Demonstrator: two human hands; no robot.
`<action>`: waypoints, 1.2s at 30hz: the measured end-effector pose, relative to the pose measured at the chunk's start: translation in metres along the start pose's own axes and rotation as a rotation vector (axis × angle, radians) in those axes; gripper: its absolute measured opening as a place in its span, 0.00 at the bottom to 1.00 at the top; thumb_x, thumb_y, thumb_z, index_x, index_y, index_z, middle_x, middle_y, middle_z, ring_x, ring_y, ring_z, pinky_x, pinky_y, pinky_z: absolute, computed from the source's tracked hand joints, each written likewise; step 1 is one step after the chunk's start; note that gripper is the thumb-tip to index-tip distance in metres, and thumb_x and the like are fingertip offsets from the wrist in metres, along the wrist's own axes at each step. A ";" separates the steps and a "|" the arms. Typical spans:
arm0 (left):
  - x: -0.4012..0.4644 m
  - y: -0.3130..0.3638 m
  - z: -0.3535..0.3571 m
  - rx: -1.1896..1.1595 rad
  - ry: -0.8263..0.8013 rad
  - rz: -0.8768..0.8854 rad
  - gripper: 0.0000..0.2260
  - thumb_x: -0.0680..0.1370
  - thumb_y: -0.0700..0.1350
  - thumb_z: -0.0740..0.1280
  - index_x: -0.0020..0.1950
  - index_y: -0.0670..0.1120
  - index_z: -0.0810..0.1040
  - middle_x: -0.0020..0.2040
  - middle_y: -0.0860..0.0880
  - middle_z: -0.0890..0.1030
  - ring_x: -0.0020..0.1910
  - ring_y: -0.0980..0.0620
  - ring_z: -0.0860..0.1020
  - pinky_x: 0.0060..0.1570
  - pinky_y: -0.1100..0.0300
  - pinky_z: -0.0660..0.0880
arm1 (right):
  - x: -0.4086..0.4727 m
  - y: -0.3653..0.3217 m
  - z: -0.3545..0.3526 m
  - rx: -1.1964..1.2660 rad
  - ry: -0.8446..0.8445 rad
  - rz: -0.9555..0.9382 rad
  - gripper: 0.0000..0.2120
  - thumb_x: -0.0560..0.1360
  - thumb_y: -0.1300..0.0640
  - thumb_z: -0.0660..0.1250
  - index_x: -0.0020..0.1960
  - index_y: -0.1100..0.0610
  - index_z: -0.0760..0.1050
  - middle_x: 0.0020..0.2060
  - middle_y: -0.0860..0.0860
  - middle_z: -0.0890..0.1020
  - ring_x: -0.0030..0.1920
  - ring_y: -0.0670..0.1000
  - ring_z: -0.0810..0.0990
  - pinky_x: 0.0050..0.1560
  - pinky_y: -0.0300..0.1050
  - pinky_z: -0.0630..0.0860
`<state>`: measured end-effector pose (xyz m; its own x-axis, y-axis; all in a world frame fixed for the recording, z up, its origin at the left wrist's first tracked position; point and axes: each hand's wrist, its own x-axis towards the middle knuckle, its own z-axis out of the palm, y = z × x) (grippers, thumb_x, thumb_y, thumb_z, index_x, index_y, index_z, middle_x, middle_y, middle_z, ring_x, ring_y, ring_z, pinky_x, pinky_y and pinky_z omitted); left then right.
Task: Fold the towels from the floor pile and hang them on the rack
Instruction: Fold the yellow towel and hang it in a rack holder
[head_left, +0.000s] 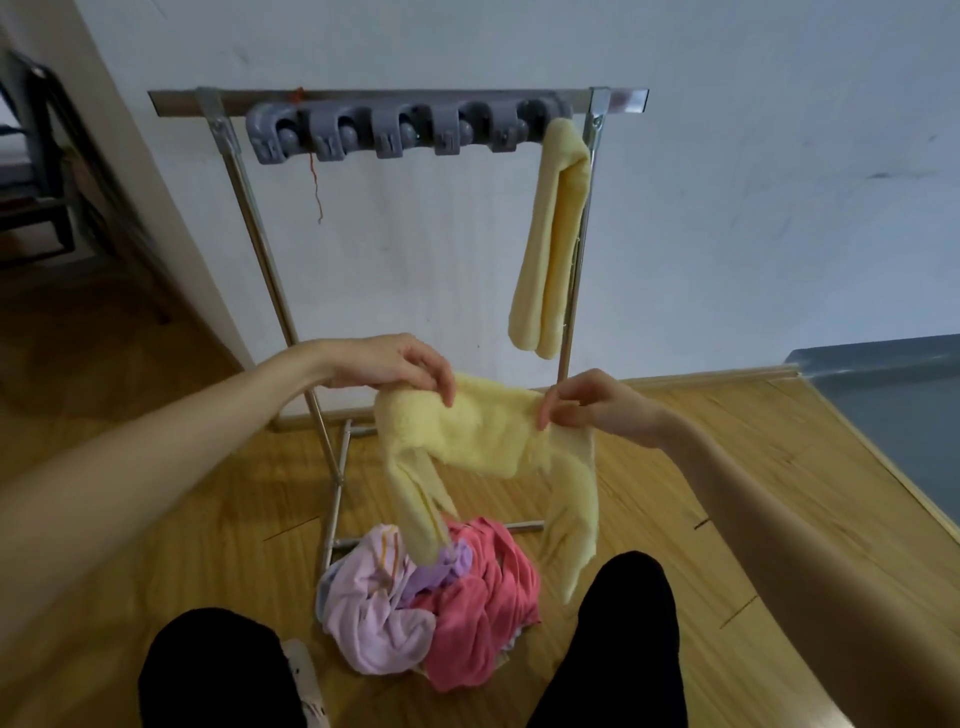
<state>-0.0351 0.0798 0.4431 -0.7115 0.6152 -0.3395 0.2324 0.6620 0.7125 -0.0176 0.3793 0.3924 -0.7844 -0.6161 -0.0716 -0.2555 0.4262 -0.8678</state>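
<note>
- Yellow fluffy towel (483, 441) held up above floor pile of pink and lilac towels (431, 597), ends drooping.
- Left hand (395, 364) and right hand (592, 400) fingers pinch its top edge.
- Second yellow towel (550, 239) hangs on metal rack (244, 176).

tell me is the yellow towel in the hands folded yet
Not folded: the yellow towel is stretched between left hand and right hand, ends dangling loose.
</note>
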 end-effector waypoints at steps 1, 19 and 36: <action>0.004 0.009 -0.005 0.074 -0.016 -0.008 0.11 0.79 0.40 0.62 0.49 0.48 0.83 0.48 0.61 0.80 0.50 0.64 0.76 0.53 0.60 0.70 | 0.001 -0.006 -0.007 -0.058 -0.043 0.024 0.13 0.75 0.70 0.60 0.46 0.60 0.82 0.45 0.52 0.83 0.50 0.48 0.80 0.57 0.41 0.74; 0.079 0.154 -0.141 0.999 0.768 0.146 0.22 0.73 0.37 0.66 0.64 0.53 0.75 0.55 0.44 0.77 0.53 0.44 0.76 0.49 0.52 0.72 | 0.072 -0.100 -0.191 -0.990 0.914 -0.208 0.19 0.72 0.71 0.57 0.55 0.58 0.80 0.56 0.55 0.78 0.53 0.60 0.77 0.47 0.51 0.74; 0.181 0.158 -0.148 1.101 1.167 -0.071 0.11 0.77 0.38 0.67 0.57 0.42 0.71 0.56 0.42 0.68 0.44 0.43 0.74 0.34 0.57 0.67 | 0.132 -0.077 -0.236 -1.201 1.023 -0.036 0.15 0.75 0.69 0.59 0.60 0.63 0.73 0.64 0.56 0.72 0.56 0.59 0.74 0.53 0.51 0.71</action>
<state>-0.2253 0.2324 0.5854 -0.7136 0.2655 0.6482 0.1530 0.9621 -0.2256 -0.2350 0.4215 0.5653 -0.6757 -0.1583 0.7200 -0.1728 0.9835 0.0540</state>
